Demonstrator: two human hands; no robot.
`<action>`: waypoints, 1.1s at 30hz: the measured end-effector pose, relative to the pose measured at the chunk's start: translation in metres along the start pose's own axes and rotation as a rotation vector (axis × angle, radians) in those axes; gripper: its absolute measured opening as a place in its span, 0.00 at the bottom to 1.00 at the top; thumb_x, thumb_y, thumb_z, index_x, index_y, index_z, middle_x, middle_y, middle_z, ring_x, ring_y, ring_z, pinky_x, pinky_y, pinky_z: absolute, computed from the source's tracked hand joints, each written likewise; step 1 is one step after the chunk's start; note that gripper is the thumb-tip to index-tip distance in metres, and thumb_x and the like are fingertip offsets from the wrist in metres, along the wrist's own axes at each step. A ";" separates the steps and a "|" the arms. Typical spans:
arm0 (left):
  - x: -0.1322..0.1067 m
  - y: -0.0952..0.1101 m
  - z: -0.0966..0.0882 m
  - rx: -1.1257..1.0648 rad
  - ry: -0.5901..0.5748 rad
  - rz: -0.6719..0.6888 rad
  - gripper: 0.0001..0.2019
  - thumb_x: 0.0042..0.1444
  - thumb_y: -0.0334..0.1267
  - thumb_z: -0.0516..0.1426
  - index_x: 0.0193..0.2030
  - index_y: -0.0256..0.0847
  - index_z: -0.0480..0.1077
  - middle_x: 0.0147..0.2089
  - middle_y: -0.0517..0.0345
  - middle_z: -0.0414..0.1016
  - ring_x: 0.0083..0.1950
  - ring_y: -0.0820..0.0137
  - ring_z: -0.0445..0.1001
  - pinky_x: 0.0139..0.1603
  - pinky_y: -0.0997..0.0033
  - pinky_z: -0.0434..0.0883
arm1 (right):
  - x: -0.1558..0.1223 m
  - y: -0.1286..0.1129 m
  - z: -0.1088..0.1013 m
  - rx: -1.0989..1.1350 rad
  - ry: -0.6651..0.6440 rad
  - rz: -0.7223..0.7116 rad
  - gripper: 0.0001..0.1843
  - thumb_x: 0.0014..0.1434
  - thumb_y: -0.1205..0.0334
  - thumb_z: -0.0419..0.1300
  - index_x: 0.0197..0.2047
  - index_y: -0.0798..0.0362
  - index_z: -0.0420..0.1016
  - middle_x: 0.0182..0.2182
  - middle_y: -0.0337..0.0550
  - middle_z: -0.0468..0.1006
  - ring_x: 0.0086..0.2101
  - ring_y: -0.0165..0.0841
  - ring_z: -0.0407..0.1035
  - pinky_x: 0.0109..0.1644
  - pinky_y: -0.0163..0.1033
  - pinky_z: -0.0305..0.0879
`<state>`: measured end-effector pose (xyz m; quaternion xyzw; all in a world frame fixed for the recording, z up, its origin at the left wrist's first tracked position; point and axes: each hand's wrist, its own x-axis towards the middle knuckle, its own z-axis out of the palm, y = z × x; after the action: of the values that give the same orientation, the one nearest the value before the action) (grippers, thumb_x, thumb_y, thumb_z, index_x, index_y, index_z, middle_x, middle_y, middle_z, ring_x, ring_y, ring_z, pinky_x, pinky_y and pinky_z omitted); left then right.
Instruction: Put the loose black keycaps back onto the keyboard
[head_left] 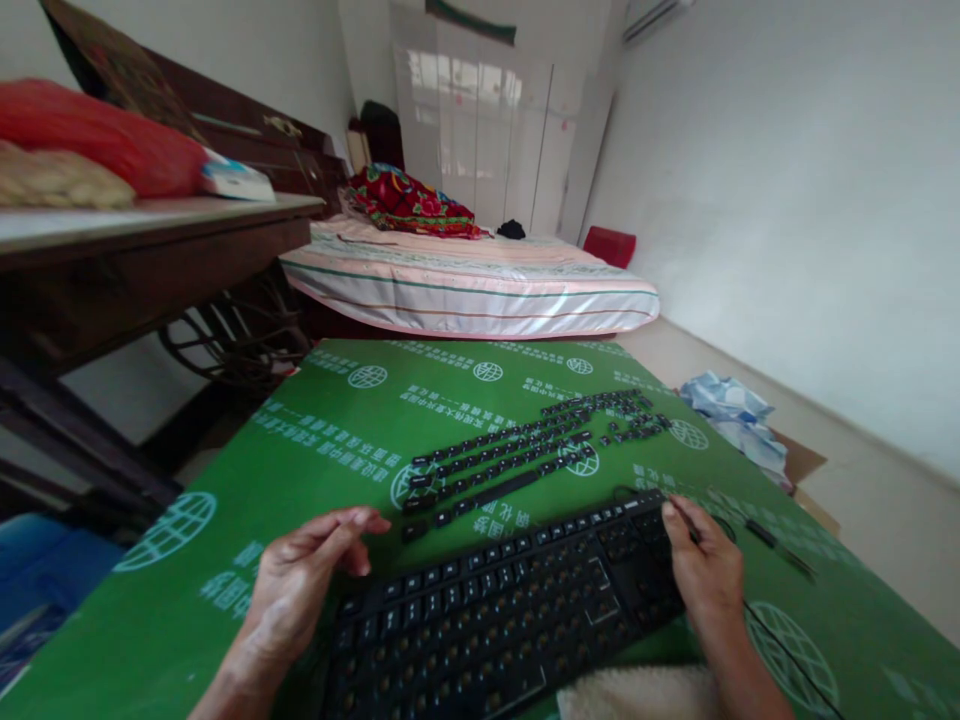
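Observation:
A black keyboard (510,620) lies on the green printed cloth (315,440), with most of its keycaps off. Rows of loose black keycaps (525,450) are laid out on the cloth just beyond it. My left hand (300,580) hovers at the keyboard's left end, fingers curled and slightly apart, nothing visible in them. My right hand (701,575) rests on the keyboard's right end, its fingers closed around a thin dark tool (686,520). The keyboard's black cable (787,650) trails to the right.
A dark pen-like tool (780,548) lies on the cloth at the right. A dark wooden table (150,250) stands at the left, a bed (465,280) behind. Crumpled paper in a cardboard box (739,415) sits on the floor at the right. A pale fuzzy cloth (637,695) lies at the near edge.

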<state>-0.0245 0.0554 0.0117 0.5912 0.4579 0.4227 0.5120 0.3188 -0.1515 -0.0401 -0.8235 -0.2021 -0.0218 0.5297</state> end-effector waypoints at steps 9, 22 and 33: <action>0.003 -0.001 0.004 0.303 0.072 -0.032 0.18 0.41 0.56 0.59 0.25 0.42 0.76 0.15 0.60 0.69 0.22 0.67 0.68 0.25 0.71 0.64 | 0.005 -0.066 -0.005 -0.050 -0.274 -0.355 0.17 0.54 0.46 0.57 0.37 0.49 0.79 0.38 0.44 0.81 0.41 0.40 0.74 0.49 0.45 0.68; 0.006 -0.007 0.003 0.422 0.057 -0.062 0.23 0.41 0.62 0.56 0.25 0.43 0.75 0.13 0.63 0.64 0.16 0.72 0.59 0.18 0.74 0.55 | 0.107 -0.117 0.101 -0.666 -0.665 -0.894 0.10 0.58 0.67 0.57 0.36 0.50 0.80 0.36 0.44 0.78 0.40 0.36 0.70 0.43 0.37 0.63; 0.004 -0.008 0.003 0.392 0.029 -0.001 0.21 0.45 0.60 0.57 0.26 0.43 0.76 0.12 0.63 0.63 0.16 0.73 0.61 0.17 0.76 0.56 | 0.150 -0.112 0.174 -0.758 -0.869 -1.071 0.12 0.51 0.72 0.61 0.36 0.46 0.81 0.36 0.41 0.80 0.44 0.37 0.69 0.47 0.36 0.62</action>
<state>-0.0219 0.0587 0.0040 0.6731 0.5391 0.3338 0.3806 0.3854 0.0883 0.0177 -0.6734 -0.7391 -0.0177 0.0036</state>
